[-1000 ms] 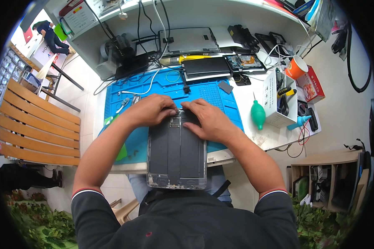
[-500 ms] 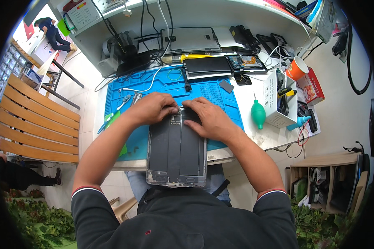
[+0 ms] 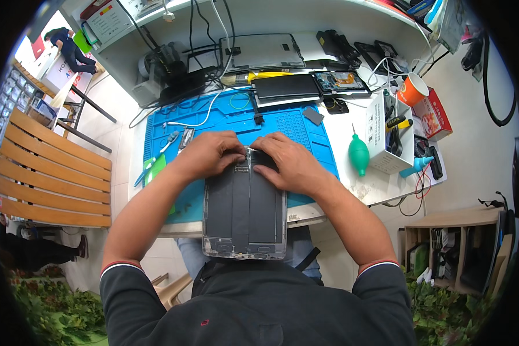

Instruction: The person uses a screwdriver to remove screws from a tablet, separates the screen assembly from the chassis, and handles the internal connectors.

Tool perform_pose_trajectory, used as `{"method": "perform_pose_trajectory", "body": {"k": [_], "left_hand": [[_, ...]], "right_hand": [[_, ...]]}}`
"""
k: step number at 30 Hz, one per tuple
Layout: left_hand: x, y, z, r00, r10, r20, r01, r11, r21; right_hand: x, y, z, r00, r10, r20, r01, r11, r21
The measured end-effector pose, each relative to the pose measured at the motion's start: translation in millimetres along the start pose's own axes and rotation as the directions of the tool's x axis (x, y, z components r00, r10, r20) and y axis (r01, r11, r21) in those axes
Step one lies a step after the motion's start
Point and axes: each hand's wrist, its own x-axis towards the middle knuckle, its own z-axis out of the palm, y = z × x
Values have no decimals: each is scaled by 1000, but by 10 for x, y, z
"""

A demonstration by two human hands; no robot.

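Observation:
An opened tablet body (image 3: 261, 202), dark inside with long black battery panels and a metal rim, overhangs the bench's front edge toward me. My left hand (image 3: 212, 155) is at its far end, fingers curled and thumb pinched in near the small parts at the top middle. Whatever is between those fingertips is too small and hidden to make out. My right hand (image 3: 291, 163) grips the tablet's far right corner, fingers at the top edge and thumb resting on the dark inside. Under the far end of the tablet lies a blue repair mat (image 3: 225, 122).
Behind the mat are a black flat panel (image 3: 285, 87), an opened device (image 3: 340, 82) and tangled cables. At right stand a green blower bulb (image 3: 358, 155), a white tool box (image 3: 389, 135) and an orange cup (image 3: 412, 89). A blue-handled brush (image 3: 155, 157) lies left.
The view has shifted slightly. Both hands stay at the tablet's far end, with only small finger movement; the tablet lies nearly where it was.

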Motion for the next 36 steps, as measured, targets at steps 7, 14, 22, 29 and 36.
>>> {"method": "perform_pose_trajectory", "body": {"k": [7,14,22,29,36], "left_hand": [[111,68,-101,997,-24,76,22,999,28],[14,82,-131,987,111,116,-130,976,175],[-122,112,-75,955,280,100,-297,890,347],[-65,159,-65,946,284,158,-324,861,391],[33,158,-99,925,304,228,-374,834,406]], "right_hand": [[10,17,6,999,-47,8,47,998,-30],[5,28,18,998,-56,10,56,997,-43],[-12,57,41,998,-58,7,59,997,-43],[-10,52,48,997,-71,-4,70,996,-61],[0,29,25,999,-51,17,52,997,-57]]}}
